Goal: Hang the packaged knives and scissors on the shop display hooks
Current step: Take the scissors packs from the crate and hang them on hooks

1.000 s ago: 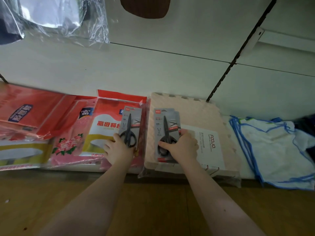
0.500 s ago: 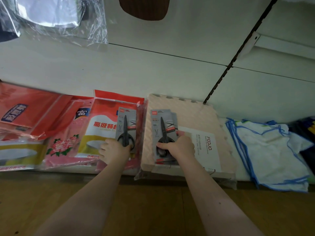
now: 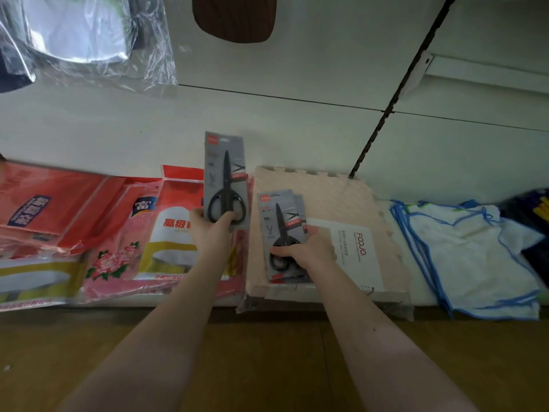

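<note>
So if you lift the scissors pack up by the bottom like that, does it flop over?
Probably not. The scissors pack in the left hand stands straight though gripped only at its bottom, so the card looks stiff. One hand lifts it, so it is likely light. Its glossy front may be a little slippery.

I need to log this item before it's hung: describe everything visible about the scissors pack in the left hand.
The scissors pack is a tall grey card with a small red logo at its top corner and a red label beside the blades. It holds black scissors, closed, tips up, handle loops low. It stands upright, raised in front of the pale wall. The left hand grips its bottom edge, thumb on a handle loop.
</note>
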`<state>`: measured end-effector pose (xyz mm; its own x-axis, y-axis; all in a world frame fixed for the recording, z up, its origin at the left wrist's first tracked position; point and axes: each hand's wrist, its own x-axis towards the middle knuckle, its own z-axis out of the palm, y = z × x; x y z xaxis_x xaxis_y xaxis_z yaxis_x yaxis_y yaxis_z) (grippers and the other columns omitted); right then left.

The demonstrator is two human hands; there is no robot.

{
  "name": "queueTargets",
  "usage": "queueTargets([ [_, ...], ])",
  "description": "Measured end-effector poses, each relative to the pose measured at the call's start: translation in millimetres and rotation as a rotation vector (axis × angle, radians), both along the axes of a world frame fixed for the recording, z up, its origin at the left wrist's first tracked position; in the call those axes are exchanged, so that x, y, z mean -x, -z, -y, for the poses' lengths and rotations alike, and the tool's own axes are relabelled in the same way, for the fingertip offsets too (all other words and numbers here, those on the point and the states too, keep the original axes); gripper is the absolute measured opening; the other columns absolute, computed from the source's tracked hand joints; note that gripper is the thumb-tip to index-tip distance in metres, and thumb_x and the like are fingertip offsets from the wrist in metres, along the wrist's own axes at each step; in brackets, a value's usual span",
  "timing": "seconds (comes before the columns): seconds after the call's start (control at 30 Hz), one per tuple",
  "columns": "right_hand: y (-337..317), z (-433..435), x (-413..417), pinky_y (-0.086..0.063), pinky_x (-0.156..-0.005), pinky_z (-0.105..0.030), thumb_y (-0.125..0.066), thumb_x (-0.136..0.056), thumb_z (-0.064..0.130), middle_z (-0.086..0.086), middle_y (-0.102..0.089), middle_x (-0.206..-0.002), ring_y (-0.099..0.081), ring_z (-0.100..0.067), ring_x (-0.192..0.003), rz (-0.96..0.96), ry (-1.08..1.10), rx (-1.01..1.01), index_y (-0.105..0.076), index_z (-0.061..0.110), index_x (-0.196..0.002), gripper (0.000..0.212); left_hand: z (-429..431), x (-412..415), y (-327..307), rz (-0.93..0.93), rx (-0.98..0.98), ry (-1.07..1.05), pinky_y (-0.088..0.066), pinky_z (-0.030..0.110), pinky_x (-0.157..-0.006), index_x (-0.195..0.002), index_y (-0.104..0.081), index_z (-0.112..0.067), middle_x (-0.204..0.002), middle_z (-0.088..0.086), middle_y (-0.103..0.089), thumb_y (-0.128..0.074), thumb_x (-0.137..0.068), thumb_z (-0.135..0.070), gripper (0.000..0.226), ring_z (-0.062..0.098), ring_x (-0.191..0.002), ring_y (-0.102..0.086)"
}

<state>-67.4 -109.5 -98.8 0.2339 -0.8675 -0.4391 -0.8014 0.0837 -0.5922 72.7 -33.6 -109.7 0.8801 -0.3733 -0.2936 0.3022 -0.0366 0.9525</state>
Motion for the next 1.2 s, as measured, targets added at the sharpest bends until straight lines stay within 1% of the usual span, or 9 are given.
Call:
queueTargets([
  [0.2,-5,-6,8,-0.042,-0.072,-0.027,-0.078,-0.063,0.053,-0.004,-0.059,-0.111,-0.055,-0.023,-0.100,0.066,-0.017,0.017,-0.049,0.018,-0.120,0.073,-5,14,-13,-0.341,0.246,0.225,-0.053,0.022,-0.049,-0.103,-0.051,0.000,-0.084,0.009,-0.062,-0.059,-0.078,0.007,0.028,0.016,-0.067,-0.066],
  [0.43,-3,-7,13,-0.041,-0.055,-0.023,-0.073,-0.067,0.057,0.000,-0.062,-0.104,-0.056,-0.018,-0.088,0.155,-0.031,0.011,-0.055,0.020,-0.117,0.064,-9,19,-12,-0.359,0.101,0.502,-0.057,0.026,-0.057,-0.114,-0.054,0.005,-0.103,0.017,-0.065,-0.063,-0.080,0.002,0.035,0.026,-0.087,-0.067],
  [0.5,-4,-6,13,-0.052,-0.082,-0.037,-0.059,-0.077,0.061,-0.008,-0.062,-0.122,-0.058,-0.026,-0.104,0.237,0.006,-0.022,-0.053,0.021,-0.125,0.063,-10,20,-11,-0.358,0.053,0.535,-0.056,0.031,-0.064,-0.120,-0.051,0.004,-0.109,0.019,-0.063,-0.063,-0.081,0.001,0.041,0.029,-0.095,-0.065],
  [0.57,-4,-1,11,-0.034,-0.109,-0.045,-0.031,-0.088,0.066,-0.015,-0.047,-0.141,-0.045,-0.034,-0.126,0.243,0.086,-0.071,-0.042,0.019,-0.138,0.069,-11,22,-10,-0.311,-0.010,0.626,-0.056,0.032,-0.069,-0.119,-0.050,0.002,-0.105,0.014,-0.064,-0.065,-0.080,-0.001,0.042,0.028,-0.095,-0.064],
  [0.67,-1,4,7,-0.027,-0.113,-0.047,-0.012,-0.085,0.072,-0.015,-0.044,-0.143,-0.042,-0.035,-0.129,0.262,0.160,-0.116,-0.042,0.020,-0.139,0.081,-9,28,-10,-0.019,-0.295,0.847,-0.053,0.025,-0.066,-0.108,-0.053,-0.009,-0.098,0.004,-0.063,-0.072,-0.078,-0.018,0.037,0.017,-0.085,-0.063],
  [0.77,2,3,7,-0.039,-0.104,-0.047,-0.022,-0.069,0.085,-0.010,-0.058,-0.128,-0.055,-0.033,-0.113,0.311,0.168,-0.107,-0.052,0.024,-0.128,0.090,-2,31,-11,0.274,-0.573,0.990,-0.054,0.036,-0.083,-0.115,-0.049,-0.012,-0.113,0.006,-0.058,-0.078,-0.063,-0.050,0.070,0.022,-0.101,-0.059],
  [0.87,7,3,8,-0.047,-0.096,-0.047,-0.043,-0.065,0.080,-0.005,-0.062,-0.116,-0.059,-0.029,-0.105,0.353,0.120,-0.097,-0.051,0.028,-0.125,0.081,4,32,-14,0.383,-0.653,0.980,-0.046,0.047,-0.100,-0.127,-0.039,-0.012,-0.130,0.009,-0.047,-0.081,-0.055,-0.053,0.093,0.028,-0.120,-0.047],
  [1.03,7,10,8,-0.052,-0.091,-0.046,-0.075,-0.061,0.051,-0.005,-0.070,-0.102,-0.065,-0.025,-0.095,0.390,0.095,-0.169,-0.061,0.024,-0.103,0.052,3,48,-19,0.275,-0.490,0.992,-0.051,0.026,-0.079,-0.117,-0.036,-0.014,-0.109,-0.002,-0.049,-0.080,-0.070,-0.026,0.065,0.018,-0.104,-0.053],
  [1.2,-10,13,28,-0.056,-0.078,-0.039,-0.071,-0.080,0.016,-0.009,-0.070,-0.099,-0.066,-0.026,-0.091,0.552,0.131,-0.291,-0.066,0.008,-0.104,0.026,5,52,-23,0.136,-0.344,0.982,-0.048,0.018,-0.062,-0.112,-0.032,-0.018,-0.100,-0.005,-0.052,-0.078,-0.073,-0.021,0.060,0.014,-0.097,-0.055],
])
